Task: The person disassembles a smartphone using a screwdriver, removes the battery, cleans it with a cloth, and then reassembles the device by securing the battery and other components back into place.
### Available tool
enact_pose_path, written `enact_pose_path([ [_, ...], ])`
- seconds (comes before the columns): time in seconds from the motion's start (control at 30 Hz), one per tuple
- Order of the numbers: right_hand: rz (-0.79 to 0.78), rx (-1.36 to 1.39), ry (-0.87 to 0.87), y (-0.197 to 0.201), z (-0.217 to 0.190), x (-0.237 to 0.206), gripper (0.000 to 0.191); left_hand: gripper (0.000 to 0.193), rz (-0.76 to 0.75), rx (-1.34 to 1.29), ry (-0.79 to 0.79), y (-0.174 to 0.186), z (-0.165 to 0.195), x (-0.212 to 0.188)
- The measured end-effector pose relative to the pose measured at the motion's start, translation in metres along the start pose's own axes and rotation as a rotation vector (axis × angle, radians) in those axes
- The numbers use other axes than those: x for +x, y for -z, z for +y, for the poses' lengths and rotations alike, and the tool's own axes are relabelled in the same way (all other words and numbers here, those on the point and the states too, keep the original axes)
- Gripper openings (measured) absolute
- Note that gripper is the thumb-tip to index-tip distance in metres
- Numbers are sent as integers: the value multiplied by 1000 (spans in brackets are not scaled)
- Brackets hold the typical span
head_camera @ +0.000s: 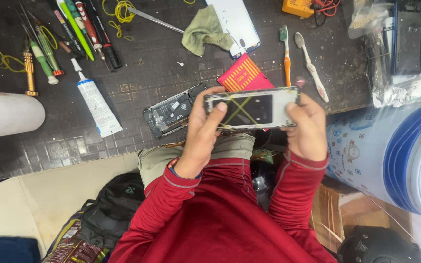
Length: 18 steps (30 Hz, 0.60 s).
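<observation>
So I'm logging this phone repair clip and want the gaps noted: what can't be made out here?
Head view only:
- Phone panel: its far face is turned away; thumbs of the left hand and right hand cover both ends.
- Opened phone body: its right end is behind the left hand; parts too small to tell.
- Blue bucket: cut off by the right edge.
- Screwdrivers: tops cut off by the upper edge.

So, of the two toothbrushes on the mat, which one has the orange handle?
The left toothbrush, with a green head, nearer the pink booklet. The other toothbrush is white and grey and lies slanted to its right.
</observation>
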State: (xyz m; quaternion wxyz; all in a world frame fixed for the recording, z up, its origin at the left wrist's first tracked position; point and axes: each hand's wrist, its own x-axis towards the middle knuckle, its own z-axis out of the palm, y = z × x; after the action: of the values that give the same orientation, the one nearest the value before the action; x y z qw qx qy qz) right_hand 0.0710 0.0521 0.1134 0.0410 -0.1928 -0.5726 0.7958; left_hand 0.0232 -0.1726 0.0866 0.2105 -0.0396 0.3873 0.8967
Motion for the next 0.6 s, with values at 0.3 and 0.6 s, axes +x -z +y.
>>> enact_pose_path([
  [0.3,387,252,168,126,-7,5,27,73,-158,634,-361,0,22,-47],
  [0.6,727,-102,179,203,22,40,17,92,-33,1775,-571,48,83,-34],
])
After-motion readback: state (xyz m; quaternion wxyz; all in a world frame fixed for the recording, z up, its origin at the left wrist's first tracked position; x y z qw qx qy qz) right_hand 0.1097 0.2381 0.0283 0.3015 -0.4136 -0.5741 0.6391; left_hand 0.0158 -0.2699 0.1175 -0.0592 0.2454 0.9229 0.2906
